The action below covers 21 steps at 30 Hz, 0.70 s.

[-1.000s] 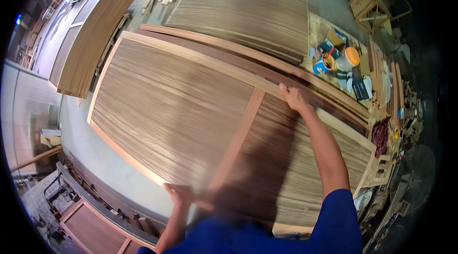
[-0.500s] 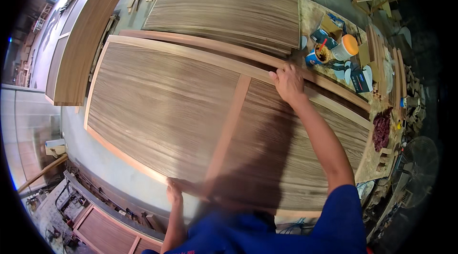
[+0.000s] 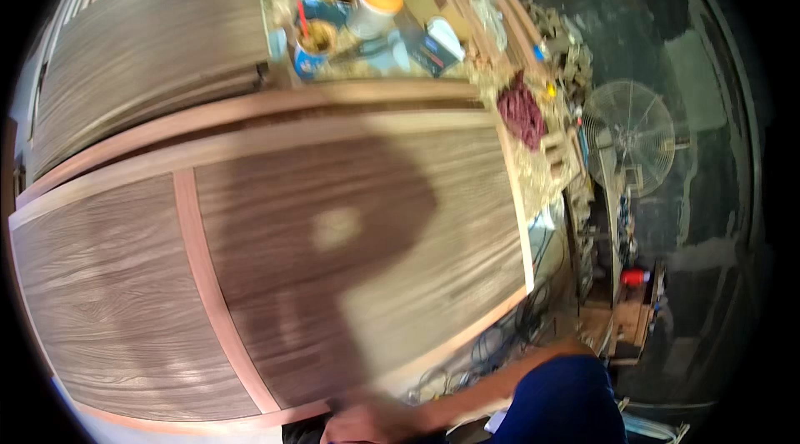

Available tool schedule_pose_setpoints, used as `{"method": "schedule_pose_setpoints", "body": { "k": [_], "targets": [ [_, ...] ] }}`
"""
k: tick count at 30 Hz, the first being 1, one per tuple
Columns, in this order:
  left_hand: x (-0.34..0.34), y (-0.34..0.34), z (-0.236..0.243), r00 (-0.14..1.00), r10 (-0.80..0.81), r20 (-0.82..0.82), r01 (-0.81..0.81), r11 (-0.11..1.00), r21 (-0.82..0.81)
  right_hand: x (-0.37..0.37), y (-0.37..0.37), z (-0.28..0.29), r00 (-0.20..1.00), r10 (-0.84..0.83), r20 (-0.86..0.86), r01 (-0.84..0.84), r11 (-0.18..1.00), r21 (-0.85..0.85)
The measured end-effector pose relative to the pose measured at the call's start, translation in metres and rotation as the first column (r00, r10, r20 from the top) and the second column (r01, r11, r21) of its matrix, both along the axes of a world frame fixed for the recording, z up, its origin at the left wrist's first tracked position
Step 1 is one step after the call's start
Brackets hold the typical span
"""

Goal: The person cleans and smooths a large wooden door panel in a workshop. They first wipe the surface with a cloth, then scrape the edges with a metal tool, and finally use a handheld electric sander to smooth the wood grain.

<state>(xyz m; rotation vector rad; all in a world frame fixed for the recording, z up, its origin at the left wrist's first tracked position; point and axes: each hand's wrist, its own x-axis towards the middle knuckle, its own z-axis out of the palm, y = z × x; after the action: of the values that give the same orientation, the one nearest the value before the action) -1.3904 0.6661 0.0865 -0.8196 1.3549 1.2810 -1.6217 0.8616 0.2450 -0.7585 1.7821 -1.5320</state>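
A large wood-grain panel (image 3: 433, 277) with a pale wooden frame lies flat in front of me. A reddish crosspiece (image 3: 208, 277) divides its face, and my shadow falls over the right section. My right hand (image 3: 367, 421) is at the lower edge of the view, beside the panel's near frame edge, its forearm reaching in from the right. Motion smears it and its fingers cannot be made out, nor whether it touches the frame. My left hand is out of sight.
Beyond the panel's far edge lies a loose wooden strip (image 3: 333, 95). Another wood-grain panel (image 3: 158, 35) is at the far left. A workbench holds an orange-lidded tub (image 3: 377, 10), a blue can (image 3: 312, 50) and a dark red cloth (image 3: 522, 113). Farther right is a fan (image 3: 629, 140); cables (image 3: 492, 348) hang near the panel's corner.
The view has swung toward the right. My right hand has left the panel's far edge and come back to the near side. My left hand, earlier at the near edge, has gone out of view.
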Motion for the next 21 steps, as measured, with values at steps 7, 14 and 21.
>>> {"method": "schedule_pose_setpoints", "body": {
  "k": [7,14,21],
  "targets": [
    [0.101,-0.068,-0.117,0.572,-0.377,-0.729,0.424,0.896,-0.130,0.269,0.053,-0.165,0.891,-0.416,0.179,0.043,0.471,0.881],
    [0.062,-0.091,-0.106,0.804,-0.333,-0.493,0.334,0.938,-0.088,0.241,0.046,-0.138,0.736,-0.569,0.366,-0.110,0.433,0.895],
    [-0.084,0.027,0.000,0.539,-0.627,-0.562,0.685,0.715,-0.142,0.304,0.088,-0.118,0.422,-0.862,0.283,0.335,0.438,0.834]
  ]
}}
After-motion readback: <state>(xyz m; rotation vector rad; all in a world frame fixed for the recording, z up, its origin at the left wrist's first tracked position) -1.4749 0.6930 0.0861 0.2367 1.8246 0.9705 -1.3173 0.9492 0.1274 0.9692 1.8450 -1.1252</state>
